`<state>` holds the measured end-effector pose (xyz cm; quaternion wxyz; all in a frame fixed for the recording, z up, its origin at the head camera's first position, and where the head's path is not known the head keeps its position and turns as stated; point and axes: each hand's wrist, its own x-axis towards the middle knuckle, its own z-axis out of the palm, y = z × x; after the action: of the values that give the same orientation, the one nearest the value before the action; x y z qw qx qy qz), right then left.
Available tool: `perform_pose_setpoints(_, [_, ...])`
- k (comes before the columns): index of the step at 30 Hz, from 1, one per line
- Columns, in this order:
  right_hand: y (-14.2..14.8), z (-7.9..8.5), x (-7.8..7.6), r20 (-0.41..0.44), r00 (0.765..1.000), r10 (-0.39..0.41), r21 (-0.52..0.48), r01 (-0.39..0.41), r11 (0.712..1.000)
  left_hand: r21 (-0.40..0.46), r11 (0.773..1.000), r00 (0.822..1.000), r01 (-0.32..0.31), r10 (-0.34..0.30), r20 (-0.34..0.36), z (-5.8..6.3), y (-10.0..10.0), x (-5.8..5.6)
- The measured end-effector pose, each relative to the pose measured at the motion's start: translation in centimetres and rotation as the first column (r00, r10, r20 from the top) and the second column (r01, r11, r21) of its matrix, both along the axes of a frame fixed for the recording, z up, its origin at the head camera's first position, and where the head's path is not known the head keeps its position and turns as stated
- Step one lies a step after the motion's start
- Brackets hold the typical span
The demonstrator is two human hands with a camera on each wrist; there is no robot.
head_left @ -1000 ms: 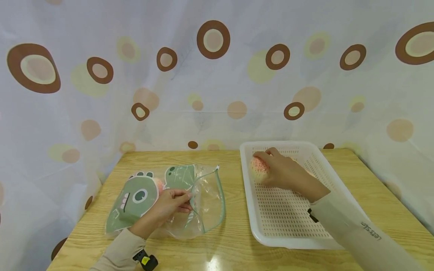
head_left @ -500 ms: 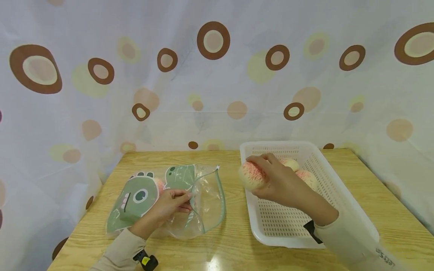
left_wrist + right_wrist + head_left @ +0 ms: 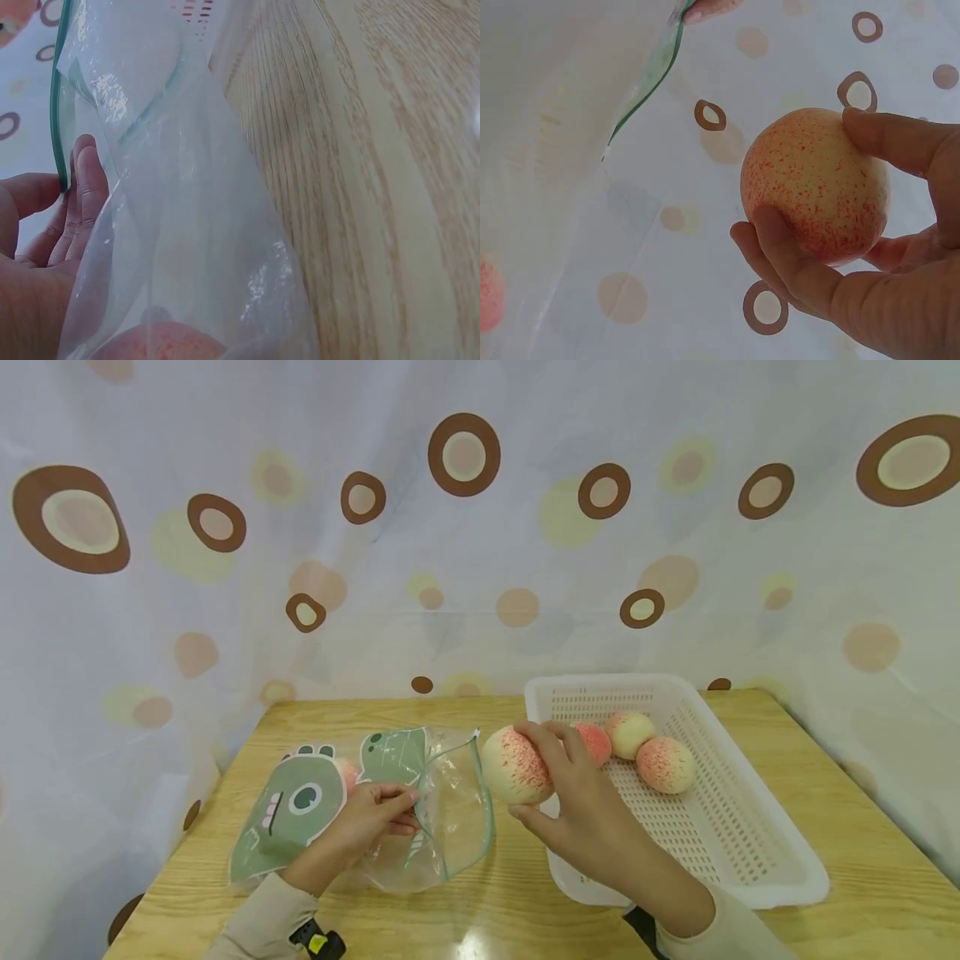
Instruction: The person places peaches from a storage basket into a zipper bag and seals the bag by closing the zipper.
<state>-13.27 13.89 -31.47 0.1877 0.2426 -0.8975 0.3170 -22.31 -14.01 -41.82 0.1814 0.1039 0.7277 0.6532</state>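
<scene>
My right hand (image 3: 588, 810) grips a pale yellow peach with red speckles (image 3: 516, 766), held up between the basket and the bag's mouth. In the right wrist view, thumb and fingers curl round that peach (image 3: 817, 184). On the left, my left hand (image 3: 367, 827) pinches the upper edge of a clear zip bag (image 3: 457, 810) with a green dinosaur print, and its mouth gapes toward the right. The left wrist view shows the thumb and fingers on the green zip strip (image 3: 57, 112). Inside the bag a pinkish peach (image 3: 161, 343) shows through the plastic.
A white plastic basket (image 3: 780, 827) with a perforated base stands on the right of the wooden table (image 3: 510, 918). It holds several peaches, among them a speckled one (image 3: 666, 766). A dotted curtain (image 3: 480, 560) hangs right behind the table.
My right hand has lifted the peach out of the basket and carried it left to the bag's mouth, uncovering the other peaches. The left hand keeps its pinch on the bag.
</scene>
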Motion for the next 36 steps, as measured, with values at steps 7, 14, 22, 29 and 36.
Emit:
perform_pose_setpoints(7, [-1.5, -0.8, 1.0, 0.059, 0.998, -0.009, -0.053, 0.013, 0.998, 0.028, 1.0, 1.0, 0.002, -0.002, 0.002, -0.1, 0.1, 0.0])
perform_pose_setpoints(14, [-3.1, -2.0, 1.1, 0.108, 0.994, -0.023, -0.07, 0.03, 0.997, 0.02, 1.0, 1.0, -0.006, 0.006, 0.002, -0.1, 0.1, 0.0])
perform_pose_setpoints(22, [-5.3, -4.6, 0.2, 0.012, 1.0, -0.027, -0.026, 0.028, 0.999, 0.004, 1.0, 1.0, -0.014, 0.014, -0.003, 0.0, 0.1, 0.0])
perform_pose_setpoints(29, [-7.1, -7.3, -0.9, -0.023, 0.998, -0.052, -0.022, 0.051, 0.998, -0.008, 1.0, 1.0, -0.023, 0.023, -0.014, 0.2, 0.2, 0.0])
perform_pose_setpoints(36, [-8.4, -8.9, -2.1, 0.078, 0.993, -0.089, -0.138, 0.099, 0.985, -0.016, 1.0, 0.999, -0.027, 0.026, -0.03, 0.3, 0.2, -0.1])
